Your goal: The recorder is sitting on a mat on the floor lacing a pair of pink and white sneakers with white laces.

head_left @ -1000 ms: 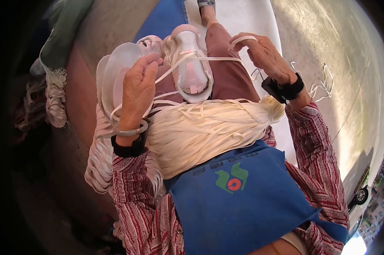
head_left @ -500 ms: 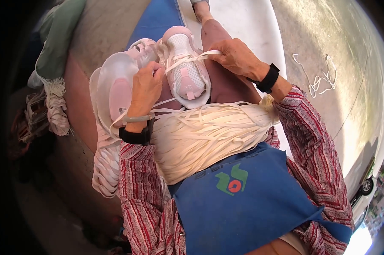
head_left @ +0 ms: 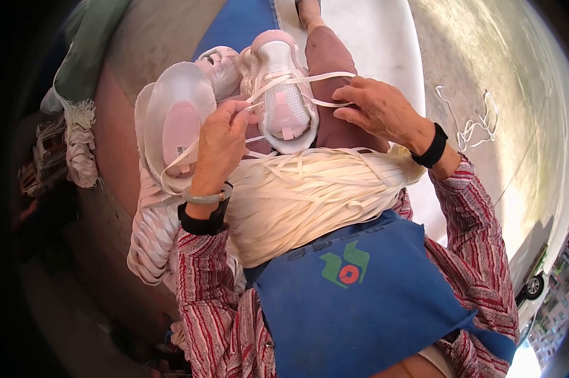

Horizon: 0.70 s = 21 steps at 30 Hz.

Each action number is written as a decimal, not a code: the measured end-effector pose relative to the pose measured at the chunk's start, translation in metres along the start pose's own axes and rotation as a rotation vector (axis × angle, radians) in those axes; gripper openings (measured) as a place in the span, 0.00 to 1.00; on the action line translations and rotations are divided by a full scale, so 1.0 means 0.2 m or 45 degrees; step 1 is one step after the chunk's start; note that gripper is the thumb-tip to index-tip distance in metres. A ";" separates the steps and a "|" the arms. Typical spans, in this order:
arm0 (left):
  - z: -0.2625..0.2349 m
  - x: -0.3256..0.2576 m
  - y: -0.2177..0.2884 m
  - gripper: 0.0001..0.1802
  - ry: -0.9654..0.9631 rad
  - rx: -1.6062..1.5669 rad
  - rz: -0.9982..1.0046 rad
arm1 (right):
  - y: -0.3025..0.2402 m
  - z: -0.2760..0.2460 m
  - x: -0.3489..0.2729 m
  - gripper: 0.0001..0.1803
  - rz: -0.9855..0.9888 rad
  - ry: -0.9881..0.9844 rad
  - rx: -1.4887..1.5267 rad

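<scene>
Head view, left hand: the left hand (head_left: 218, 142) is closed in a pinch on a white lace (head_left: 310, 78), and the fingertips (head_left: 243, 113) hold one end beside the shoe.
Head view, right hand: the right hand (head_left: 376, 110) lies on the knee with fingers half spread; it pinches the other run of the same lace near the fingertips (head_left: 344, 101).
Head view, shoe: a pale pink sneaker (head_left: 283, 94) lies on the person's lap, between the two hands, with the lace crossing over its top.
Head view, second shoe: another pink shoe with a clear sole (head_left: 178, 123) lies just beside it, under the left wrist.
Head view, lace bundle: a thick bundle of white laces (head_left: 310, 195) rests across the lap, above the blue apron (head_left: 360, 302).
Head view, ground: some loose laces (head_left: 470, 123) lie on the concrete, well apart.
Step in hand: I judge the lace is being put on the sneaker; whether it already passes through an eyelet, I cannot tell.
Next move: it seems to need both ends held tight and guided exactly to the small holes.
</scene>
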<state>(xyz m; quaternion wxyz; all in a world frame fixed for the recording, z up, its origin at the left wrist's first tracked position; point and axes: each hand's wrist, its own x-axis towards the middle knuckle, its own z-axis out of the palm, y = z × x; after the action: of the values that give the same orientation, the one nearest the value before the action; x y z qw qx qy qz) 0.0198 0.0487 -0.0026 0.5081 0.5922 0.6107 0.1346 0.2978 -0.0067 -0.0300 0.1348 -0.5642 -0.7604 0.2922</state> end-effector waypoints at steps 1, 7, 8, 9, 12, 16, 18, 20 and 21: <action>0.00 0.01 0.01 0.13 -0.004 0.037 -0.076 | 0.00 0.03 0.01 0.15 -0.091 0.103 -0.132; 0.02 0.09 -0.06 0.16 0.115 0.314 0.197 | -0.06 0.11 0.10 0.07 -0.283 0.308 -0.303; 0.02 0.10 -0.07 0.16 0.115 0.316 0.197 | -0.06 0.12 0.12 0.06 -0.326 0.299 -0.335; 0.02 0.10 -0.07 0.16 0.115 0.346 0.205 | -0.05 0.12 0.12 0.06 -0.325 0.301 -0.334; 0.01 0.11 -0.07 0.17 0.148 0.392 0.179 | -0.03 0.12 0.16 0.05 -0.314 0.266 -0.144; 0.02 0.14 -0.06 0.17 0.228 0.439 0.223 | -0.01 0.10 0.21 0.08 -0.183 0.196 0.152; 0.02 0.15 -0.04 0.16 0.232 0.458 0.198 | -0.01 0.10 0.23 0.09 -0.075 0.168 0.217; 0.02 0.16 -0.04 0.16 0.245 0.477 0.169 | -0.04 0.09 0.25 0.11 0.028 0.156 0.155; 0.02 0.18 -0.06 0.15 0.232 0.441 0.178 | -0.04 0.09 0.26 0.11 0.027 0.156 0.155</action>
<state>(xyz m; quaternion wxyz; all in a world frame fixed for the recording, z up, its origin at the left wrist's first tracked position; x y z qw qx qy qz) 0.0242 0.0752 -0.0296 0.3309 0.6970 0.6255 0.1157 0.2641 0.0360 -0.0460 0.2120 -0.5797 -0.7256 0.3043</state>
